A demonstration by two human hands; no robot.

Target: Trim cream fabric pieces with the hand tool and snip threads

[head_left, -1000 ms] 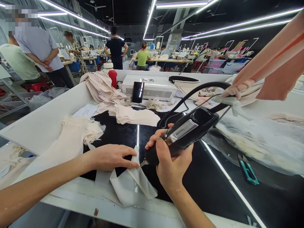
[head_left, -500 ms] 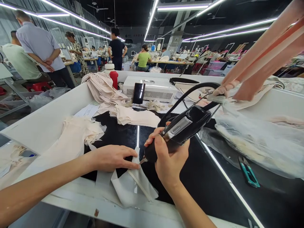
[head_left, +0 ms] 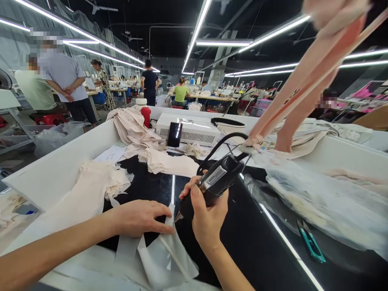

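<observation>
My left hand [head_left: 139,218] lies flat with fingers stretched out, pressing a pale piece of fabric [head_left: 168,256] onto the black tabletop [head_left: 257,238]. My right hand [head_left: 206,218] is wrapped around a black handheld cutting tool [head_left: 212,184] with a silver plate and a black cord [head_left: 218,145] looping up behind it. The tool's metal tip touches the fabric edge right beside my left fingertips.
Cream fabric piles [head_left: 91,190] lie left and behind. A white machine box [head_left: 190,127] with a phone [head_left: 175,134] leaning on it stands at the back. A plastic bag of fabric [head_left: 318,198] and teal snips [head_left: 311,241] lie right. Peach straps [head_left: 303,89] hang above. Several people work beyond.
The view has tilted upward, so hands and table sit lower in the picture. Both hands keep their hold and the tool tip stays at the fabric edge.
</observation>
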